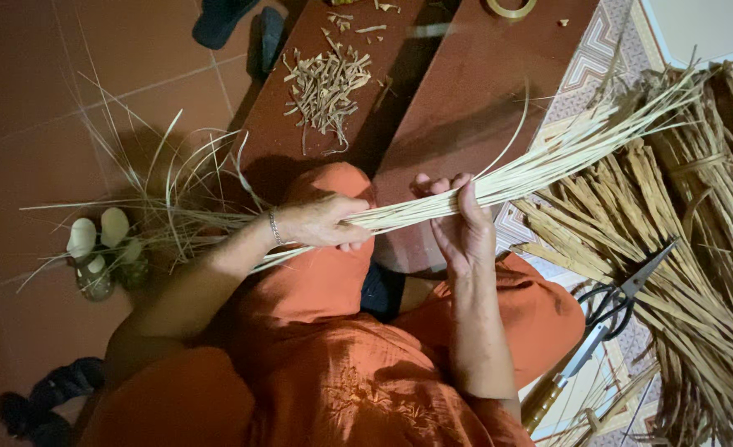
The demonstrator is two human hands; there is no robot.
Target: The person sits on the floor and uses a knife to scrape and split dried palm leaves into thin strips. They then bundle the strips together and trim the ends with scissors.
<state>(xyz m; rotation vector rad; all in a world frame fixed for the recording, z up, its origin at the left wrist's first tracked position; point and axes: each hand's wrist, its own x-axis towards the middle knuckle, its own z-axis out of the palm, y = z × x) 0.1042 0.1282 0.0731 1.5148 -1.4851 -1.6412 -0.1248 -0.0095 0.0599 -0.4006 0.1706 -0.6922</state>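
Both hands hold a bundle of pale straw (432,205) above the lap: left hand (321,222) clamped round it, right hand (461,228) gripping it just beside. Scissors (619,302) lie right of the bundle.

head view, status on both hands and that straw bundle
Left hand and right hand both closed on the pale straw bundle, held level over the lap. Scissors lie untouched on the straw pile. Nothing in the way.

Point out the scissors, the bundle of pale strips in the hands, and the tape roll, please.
scissors (623,305): head view, on the pivot where blades meet the black handles.
bundle of pale strips (432,207): head view, mid-length between the hands.
tape roll (511,10): head view, on its visible lower rim.
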